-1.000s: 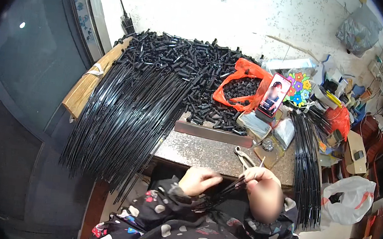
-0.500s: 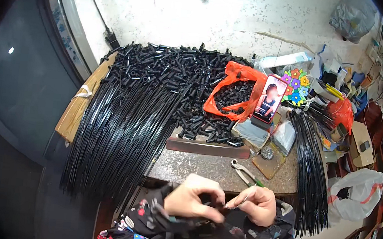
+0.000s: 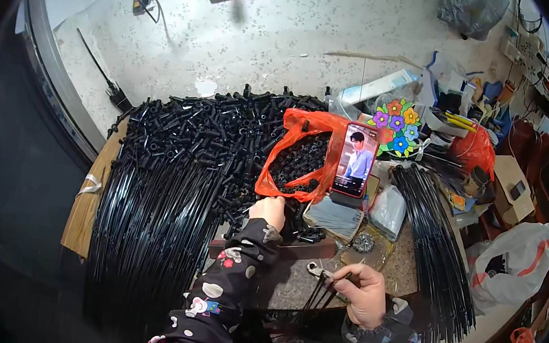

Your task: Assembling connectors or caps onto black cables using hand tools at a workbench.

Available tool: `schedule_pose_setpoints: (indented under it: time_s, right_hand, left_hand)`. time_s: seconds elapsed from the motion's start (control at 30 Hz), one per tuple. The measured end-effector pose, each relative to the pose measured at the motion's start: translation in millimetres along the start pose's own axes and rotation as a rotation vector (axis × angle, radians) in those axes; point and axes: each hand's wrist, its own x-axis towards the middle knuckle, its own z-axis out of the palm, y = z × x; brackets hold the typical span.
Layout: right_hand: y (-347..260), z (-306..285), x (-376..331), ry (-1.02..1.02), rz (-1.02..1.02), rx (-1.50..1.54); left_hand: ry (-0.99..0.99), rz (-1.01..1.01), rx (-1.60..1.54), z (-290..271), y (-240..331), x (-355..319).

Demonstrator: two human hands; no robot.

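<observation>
My left hand reaches over the dark bar onto the heap of small black tubular parts, just in front of the red plastic bag. Its back faces me and the fingertips are hidden, so their grip does not show. My right hand is closed in a pinch above the table's front edge. Thin black rods hang down from its fingertips, slightly blurred. Right beside those fingers lie the pliers, their handles mostly covered by the hand.
Long black rods fan over the table's left front; another bundle hangs over the right. A phone stands upright beside the red bag. A dark bar, a flat box of grey strips and a clear bag lie nearby.
My hands were together near my lap; the left has gone forward to the black parts, and the right has stayed near the front edge, with thin rods now visible. The view has shifted.
</observation>
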Motion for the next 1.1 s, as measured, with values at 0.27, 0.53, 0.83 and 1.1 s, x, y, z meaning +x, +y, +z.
schedule_pose_setpoints:
  time_s: [0.27, 0.53, 0.83, 1.1]
  right_hand:
    - [-8.3, -0.2, 0.5, -0.094, 0.090, -0.029]
    - [-9.9, 25.3, -15.3, 0.027, -0.023, 0.139]
    - [-4.0, 49.2, -32.9, -0.033, 0.014, 0.047]
    - [-12.6, 38.3, -46.5, 0.042, -0.051, 0.150]
  left_hand:
    - [0.046, -0.040, 0.087, 23.2, -16.7, 1.3]
    - [0.362, 0.083, -0.241, -5.8, -36.2, -26.7]
    - [0.416, 0.261, -0.209, -20.1, -37.6, -88.3]
    - [0.432, 0.191, -0.474, -15.1, -47.0, -69.3]
